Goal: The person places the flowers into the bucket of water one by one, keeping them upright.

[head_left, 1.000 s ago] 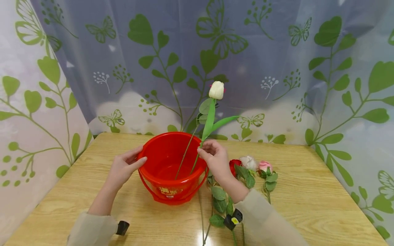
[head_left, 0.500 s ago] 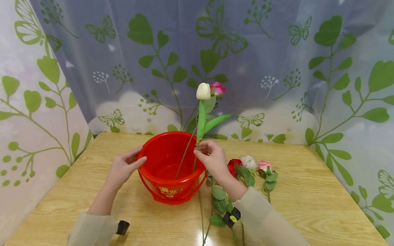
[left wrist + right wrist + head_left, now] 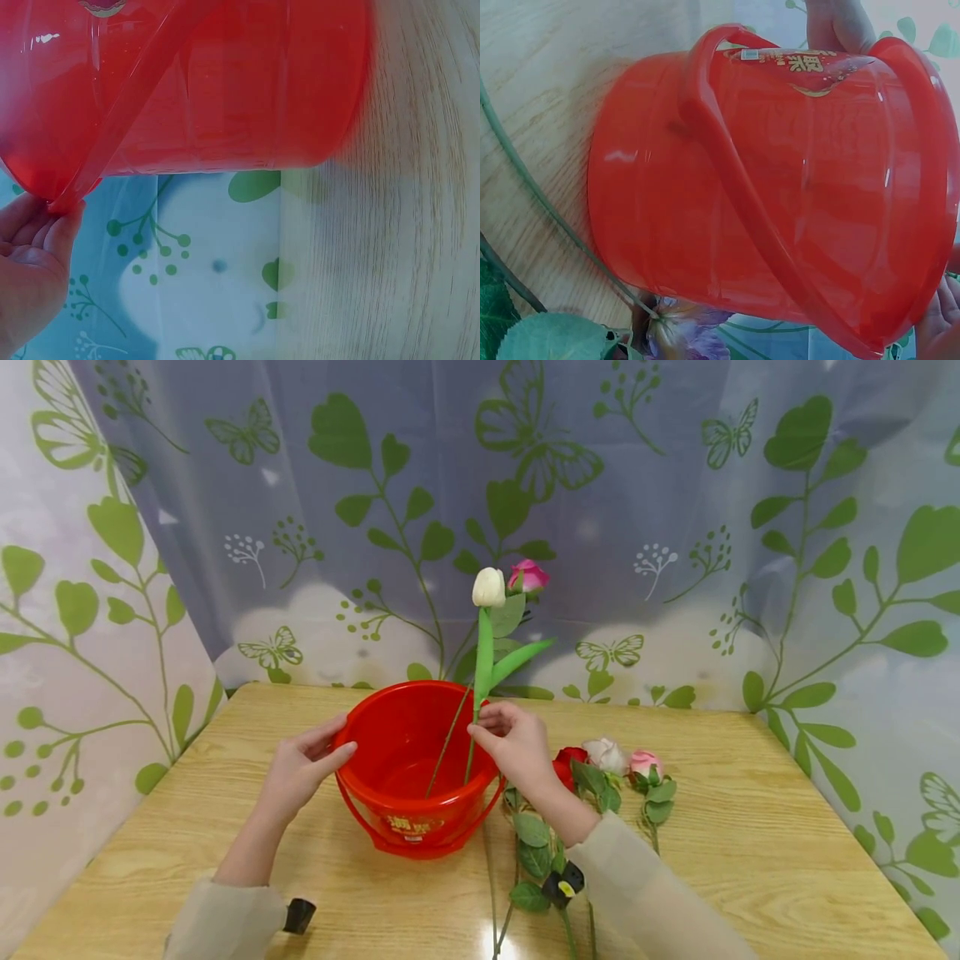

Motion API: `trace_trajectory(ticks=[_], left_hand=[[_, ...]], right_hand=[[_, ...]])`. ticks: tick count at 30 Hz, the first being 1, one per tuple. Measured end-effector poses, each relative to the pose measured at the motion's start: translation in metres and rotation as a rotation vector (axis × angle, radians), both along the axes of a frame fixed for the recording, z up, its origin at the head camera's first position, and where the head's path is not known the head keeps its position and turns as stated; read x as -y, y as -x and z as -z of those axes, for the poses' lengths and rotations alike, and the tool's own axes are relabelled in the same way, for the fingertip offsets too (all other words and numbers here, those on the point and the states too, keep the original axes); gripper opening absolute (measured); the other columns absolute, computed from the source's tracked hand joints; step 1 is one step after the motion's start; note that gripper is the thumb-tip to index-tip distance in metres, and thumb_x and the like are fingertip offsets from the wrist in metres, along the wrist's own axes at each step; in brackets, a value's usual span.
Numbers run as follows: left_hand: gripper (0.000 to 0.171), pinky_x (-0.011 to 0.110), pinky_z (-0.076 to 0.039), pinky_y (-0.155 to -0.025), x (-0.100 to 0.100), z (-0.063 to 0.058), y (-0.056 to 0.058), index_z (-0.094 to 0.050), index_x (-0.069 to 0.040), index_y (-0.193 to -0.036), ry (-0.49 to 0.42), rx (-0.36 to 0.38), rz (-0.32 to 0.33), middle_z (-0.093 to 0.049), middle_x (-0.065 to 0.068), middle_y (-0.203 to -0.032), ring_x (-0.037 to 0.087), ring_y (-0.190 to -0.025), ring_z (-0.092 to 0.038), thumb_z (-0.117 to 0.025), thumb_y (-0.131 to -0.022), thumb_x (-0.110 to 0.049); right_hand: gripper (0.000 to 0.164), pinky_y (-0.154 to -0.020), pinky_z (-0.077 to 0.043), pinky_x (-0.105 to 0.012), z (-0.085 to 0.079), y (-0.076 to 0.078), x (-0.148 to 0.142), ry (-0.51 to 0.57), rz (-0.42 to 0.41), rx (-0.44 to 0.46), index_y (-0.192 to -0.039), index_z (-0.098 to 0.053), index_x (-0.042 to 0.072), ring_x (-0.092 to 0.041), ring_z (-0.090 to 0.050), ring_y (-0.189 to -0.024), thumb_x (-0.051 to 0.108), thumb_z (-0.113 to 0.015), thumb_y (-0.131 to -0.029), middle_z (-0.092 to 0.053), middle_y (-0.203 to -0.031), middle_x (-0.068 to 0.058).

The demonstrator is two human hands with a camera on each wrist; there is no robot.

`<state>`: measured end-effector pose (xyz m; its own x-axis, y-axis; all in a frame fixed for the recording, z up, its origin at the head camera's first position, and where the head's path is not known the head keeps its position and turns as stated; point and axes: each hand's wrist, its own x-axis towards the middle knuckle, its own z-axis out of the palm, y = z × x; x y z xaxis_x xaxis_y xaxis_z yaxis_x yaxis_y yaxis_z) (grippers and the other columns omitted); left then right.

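A red plastic bucket (image 3: 390,727) stands on the wooden table, its handle hanging down at the front. My left hand (image 3: 296,772) grips the left side of its rim; in the left wrist view, fingers and thumb (image 3: 66,232) meet at the rim by the handle's end. My right hand (image 3: 521,752) pinches the green stem of a white artificial tulip (image 3: 489,587) just over the right rim. The tulip's lower stem reaches inside the bucket. A bright pink rose (image 3: 529,577) leans against the rim behind the tulip, its stem also in the bucket.
Right of the bucket lie a red rose (image 3: 570,766), a white rose (image 3: 606,756) and a pale pink rose (image 3: 646,765), stems toward the front edge. A purple flower (image 3: 686,330) shows beside the bucket in the right wrist view. A patterned curtain (image 3: 420,568) hangs behind the table.
My right hand has shifted slightly left with the tulip, which now stands more upright. The pink rose, earlier hidden behind its bloom, is in sight. The left hand and bucket have stayed put.
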<state>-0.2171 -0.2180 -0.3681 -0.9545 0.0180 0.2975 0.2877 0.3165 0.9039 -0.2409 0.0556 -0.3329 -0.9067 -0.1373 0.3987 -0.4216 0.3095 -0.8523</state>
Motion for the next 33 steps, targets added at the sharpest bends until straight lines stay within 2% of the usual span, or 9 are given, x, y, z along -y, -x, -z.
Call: trace_trajectory(ticks=[7, 20, 33], left_hand=[[0.055, 0.019, -0.045, -0.078, 0.0002, 0.0004, 0.0001, -0.046, 0.004, -0.126, -0.004, -0.003, 0.003, -0.047, 0.017, -0.125, 0.029, -0.111, -0.048, -0.065, -0.081, -0.021], [0.054, 0.018, -0.046, -0.077, -0.0002, 0.0002, -0.0004, -0.047, 0.004, -0.125, -0.015, -0.011, 0.006, -0.047, 0.017, -0.125, 0.029, -0.11, -0.048, -0.065, -0.081, -0.021], [0.054, 0.019, -0.046, -0.077, -0.0008, -0.0004, -0.0012, -0.047, 0.004, -0.126, -0.008, -0.006, -0.003, -0.047, 0.017, -0.126, 0.029, -0.11, -0.048, -0.065, -0.081, -0.022]], right_hand=[[0.015, -0.061, -0.051, -0.025, 0.0007, 0.002, 0.0025, -0.088, 0.031, -0.066, -0.088, -0.064, 0.0, -0.019, -0.061, -0.07, 0.006, -0.07, -0.075, -0.065, -0.078, -0.008], [0.017, -0.06, -0.052, -0.024, -0.004, 0.0009, 0.006, -0.161, 0.069, -0.019, -0.089, -0.066, 0.0, -0.018, -0.063, -0.072, 0.008, -0.07, -0.075, -0.066, -0.08, -0.009], [0.017, -0.061, -0.052, -0.024, -0.0044, 0.0009, 0.0071, -0.169, 0.064, -0.001, -0.09, -0.067, 0.0, -0.016, -0.062, -0.072, 0.008, -0.069, -0.076, -0.066, -0.079, -0.007]])
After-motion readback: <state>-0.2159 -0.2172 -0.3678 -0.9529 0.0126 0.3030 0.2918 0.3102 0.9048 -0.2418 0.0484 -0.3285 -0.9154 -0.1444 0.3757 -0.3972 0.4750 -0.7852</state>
